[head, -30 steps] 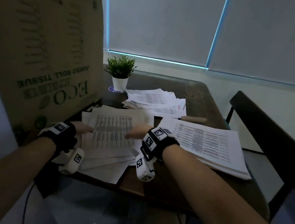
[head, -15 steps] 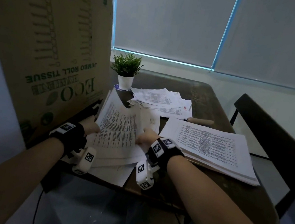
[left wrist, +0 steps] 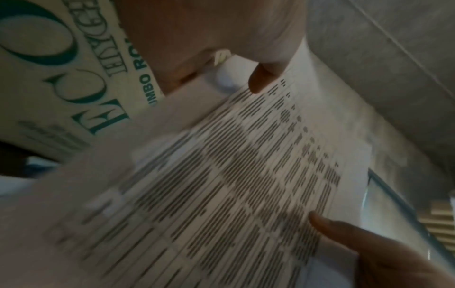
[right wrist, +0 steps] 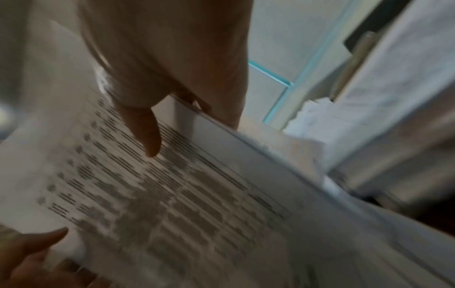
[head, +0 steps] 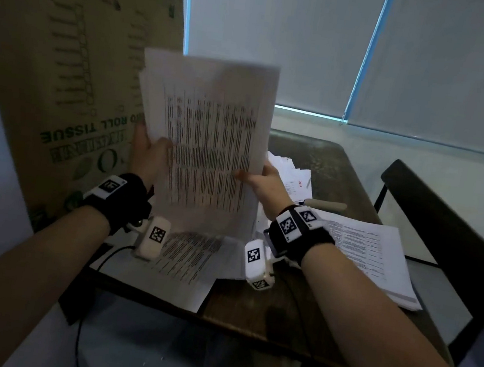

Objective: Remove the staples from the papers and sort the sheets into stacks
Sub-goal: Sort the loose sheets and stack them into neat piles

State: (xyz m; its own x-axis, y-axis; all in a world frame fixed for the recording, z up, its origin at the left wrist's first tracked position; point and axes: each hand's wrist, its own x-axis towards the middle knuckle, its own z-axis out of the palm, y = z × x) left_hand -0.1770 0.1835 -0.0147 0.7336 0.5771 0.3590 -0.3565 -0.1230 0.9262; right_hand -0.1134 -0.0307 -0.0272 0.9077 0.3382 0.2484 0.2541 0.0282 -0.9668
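Both hands grasp a thin sheaf of printed papers (head: 208,148) upright at frame centre: left hand (head: 149,156), right hand (head: 265,183); text blurred, staple indiscernible.

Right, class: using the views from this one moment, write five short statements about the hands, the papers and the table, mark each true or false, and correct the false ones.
1. Both hands hold the same bundle of printed sheets. True: the left hand grips its left edge, the right hand its right edge.
2. The bundle lies flat on the table. False: it is held upright above the table.
3. A neat paper stack sits to the right on the table. True.
4. The cardboard box stands on the person's right. False: it stands on the left.
5. The chair is white. False: it is black.
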